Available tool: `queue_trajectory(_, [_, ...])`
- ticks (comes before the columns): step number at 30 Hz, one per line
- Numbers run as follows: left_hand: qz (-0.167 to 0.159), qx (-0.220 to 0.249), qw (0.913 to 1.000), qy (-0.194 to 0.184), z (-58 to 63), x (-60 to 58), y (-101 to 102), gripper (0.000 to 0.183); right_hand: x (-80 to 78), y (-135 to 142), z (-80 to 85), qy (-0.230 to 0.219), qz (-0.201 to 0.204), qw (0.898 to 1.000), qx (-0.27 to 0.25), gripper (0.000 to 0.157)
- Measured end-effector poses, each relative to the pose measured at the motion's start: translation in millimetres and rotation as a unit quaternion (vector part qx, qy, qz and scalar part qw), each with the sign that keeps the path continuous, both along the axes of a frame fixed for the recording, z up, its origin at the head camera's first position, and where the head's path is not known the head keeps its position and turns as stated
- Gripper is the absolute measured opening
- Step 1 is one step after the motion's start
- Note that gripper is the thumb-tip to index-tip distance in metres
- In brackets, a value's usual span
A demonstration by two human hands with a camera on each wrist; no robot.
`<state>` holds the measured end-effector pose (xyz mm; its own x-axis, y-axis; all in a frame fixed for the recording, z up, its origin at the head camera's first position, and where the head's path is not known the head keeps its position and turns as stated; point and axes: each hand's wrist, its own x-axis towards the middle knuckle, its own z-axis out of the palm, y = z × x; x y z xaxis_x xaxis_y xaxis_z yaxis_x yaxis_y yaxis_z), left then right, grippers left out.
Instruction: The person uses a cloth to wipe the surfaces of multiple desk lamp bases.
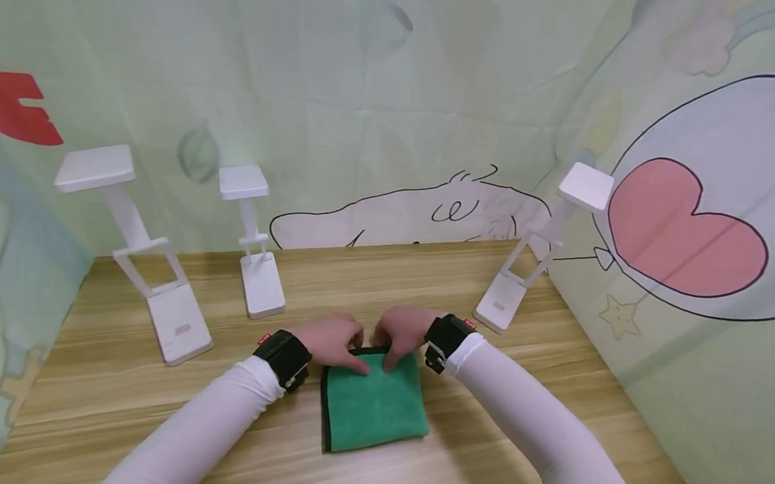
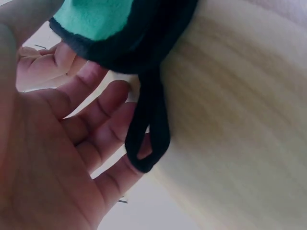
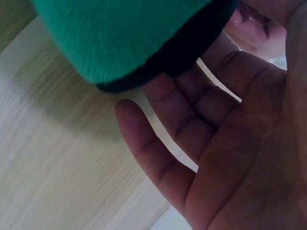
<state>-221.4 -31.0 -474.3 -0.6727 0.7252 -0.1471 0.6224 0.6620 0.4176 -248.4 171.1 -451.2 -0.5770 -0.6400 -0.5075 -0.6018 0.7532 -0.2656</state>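
A folded green cloth (image 1: 376,413) with black edging lies on the wooden table, its far edge between the two hands. My left hand (image 1: 330,339) pinches that edge, thumb on top and fingers beneath. In the left wrist view a black hanging loop (image 2: 163,122) dangles from the cloth's corner against the fingers. My right hand (image 1: 403,332) pinches the same edge a little to the right, its thumb also on top. The right wrist view shows the black edging (image 3: 192,48) over the fingertips, with the little finger apart from the cloth.
Two white folding desk lamps (image 1: 179,321) (image 1: 263,283) stand at the back left of the table (image 1: 239,436). Another white lamp (image 1: 500,300) stands at the back right, close to the right wrist. Printed curtains (image 1: 325,90) rise behind and at both sides.
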Motion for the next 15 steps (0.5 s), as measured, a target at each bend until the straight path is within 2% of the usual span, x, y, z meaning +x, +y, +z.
queue_trajectory(7, [0.005, 0.009, 0.9999, -0.005, -5.3, -1.4, 0.5, 0.046, 0.5, -3.4, 1.2, -0.013, -0.014, 1.0, -0.006, 0.041])
queue_trajectory(15, [0.001, 0.017, 0.9999, 0.0, -10.4, -3.2, -2.2, 0.045, 5.1, -5.7, 1.2, -0.031, -0.01, 0.999, 0.002, 0.024])
